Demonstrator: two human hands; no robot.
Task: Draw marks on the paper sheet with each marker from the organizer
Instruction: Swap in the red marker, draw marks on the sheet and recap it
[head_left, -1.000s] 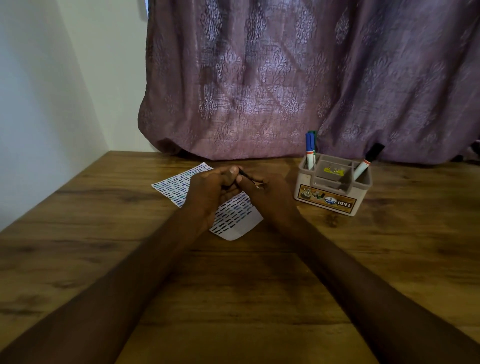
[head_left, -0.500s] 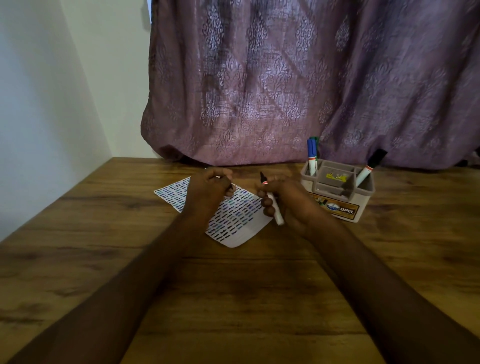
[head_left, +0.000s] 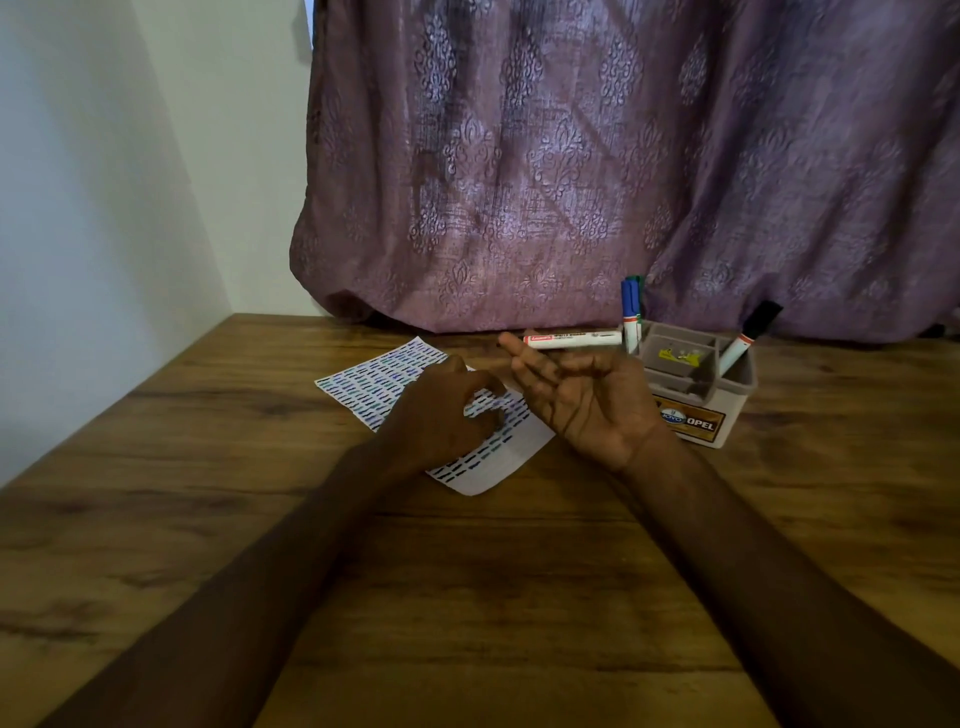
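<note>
My right hand (head_left: 582, 400) is raised palm up above the table and holds a white marker with a red label (head_left: 571, 339) level across its fingertips. My left hand (head_left: 441, 415) rests knuckles up on the paper sheet (head_left: 374, 384), fingers curled; what they enclose is hidden. The white sheet is covered with rows of short dark and blue dashes. To the right stands the beige organizer (head_left: 727, 415). A blue and a green marker (head_left: 630, 312) stand in its left corner, and a black-capped marker (head_left: 748, 338) leans at its right.
The wooden table (head_left: 467, 597) runs to a white wall (head_left: 104, 208) on the left. A purple patterned curtain (head_left: 623, 156) hangs along the table's back edge, just behind the organizer.
My hands have come apart. The right hand turned palm up and lifted the marker from pointing down over the sheet to lying level. The left hand settled onto the paper.
</note>
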